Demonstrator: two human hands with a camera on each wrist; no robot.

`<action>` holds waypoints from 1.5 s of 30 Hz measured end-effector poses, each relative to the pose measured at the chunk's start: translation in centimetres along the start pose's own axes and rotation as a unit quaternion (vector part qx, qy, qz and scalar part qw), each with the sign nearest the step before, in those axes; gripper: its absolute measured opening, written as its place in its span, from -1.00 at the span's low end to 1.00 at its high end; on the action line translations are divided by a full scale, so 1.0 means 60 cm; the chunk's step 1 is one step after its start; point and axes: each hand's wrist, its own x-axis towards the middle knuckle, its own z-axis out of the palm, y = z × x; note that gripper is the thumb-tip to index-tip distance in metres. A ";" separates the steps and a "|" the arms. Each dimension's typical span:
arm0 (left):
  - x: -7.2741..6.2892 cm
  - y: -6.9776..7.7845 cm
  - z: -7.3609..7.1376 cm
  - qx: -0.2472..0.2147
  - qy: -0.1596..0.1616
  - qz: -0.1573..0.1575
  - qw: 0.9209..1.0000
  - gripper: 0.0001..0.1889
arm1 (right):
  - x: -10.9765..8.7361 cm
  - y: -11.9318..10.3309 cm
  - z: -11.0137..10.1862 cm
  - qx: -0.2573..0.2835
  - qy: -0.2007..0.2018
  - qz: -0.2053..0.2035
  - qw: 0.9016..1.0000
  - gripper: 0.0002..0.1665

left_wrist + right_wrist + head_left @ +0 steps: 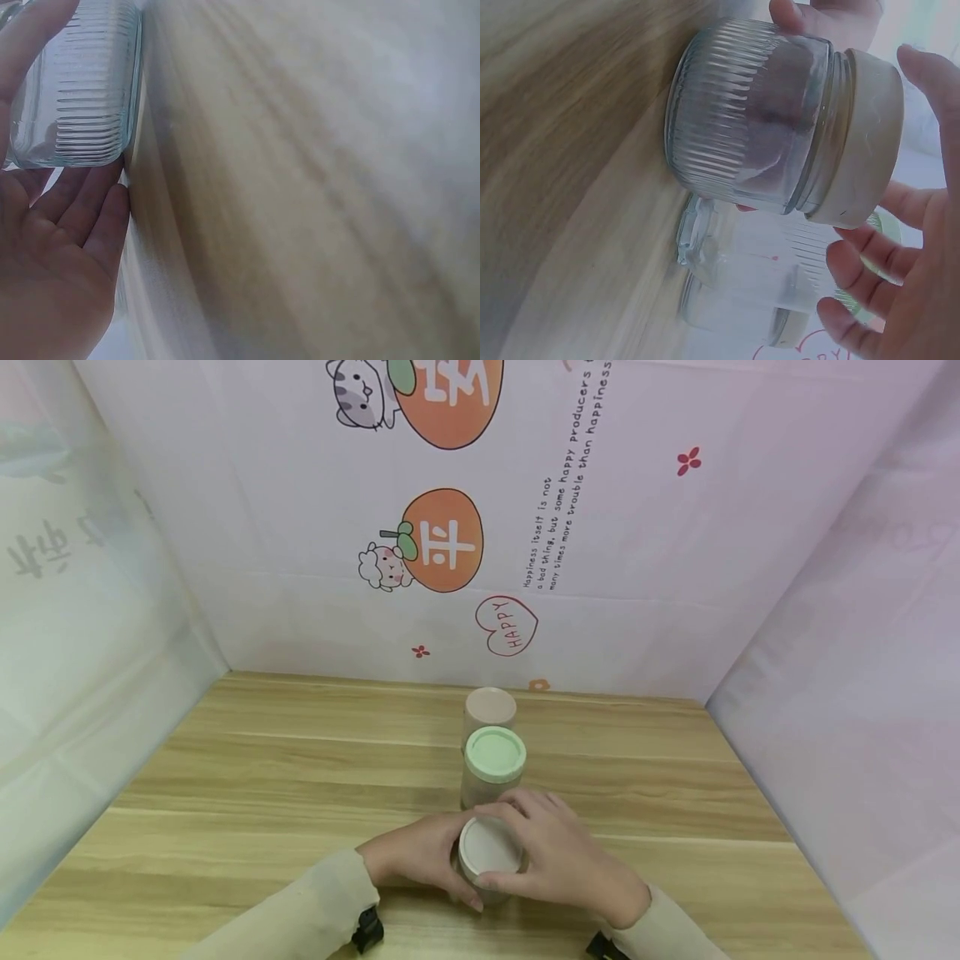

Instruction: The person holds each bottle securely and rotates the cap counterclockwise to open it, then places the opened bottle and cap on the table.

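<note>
A ribbed clear glass jar with a cream lid stands upright on the wooden table, nearest the person. Low on its left side, the left hand holds the glass, thumb in front and fingers behind; the left wrist view shows the ribbed glass between them. From the right, the right hand curls around the cream lid, thumb at its near edge and fingers at the far side. The lid sits on the jar's mouth. Part of the jar body is hidden by both hands in the head view.
Directly behind stands a jar with a green lid, and beyond it one with a beige lid, in a row. The wooden table meets a printed white cloth at the back and cloth walls at both sides.
</note>
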 end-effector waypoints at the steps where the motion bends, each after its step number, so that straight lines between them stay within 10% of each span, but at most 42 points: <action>1: 0.000 0.000 0.000 0.000 0.000 -0.001 1.000 -0.09 | 0.000 -0.001 -0.001 -0.006 0.001 0.003 1.000 -0.17; 45: 0.003 -0.009 0.001 -0.012 -0.005 0.018 1.000 -0.05 | -0.004 0.018 -0.016 0.099 -0.090 -0.046 0.990 -0.12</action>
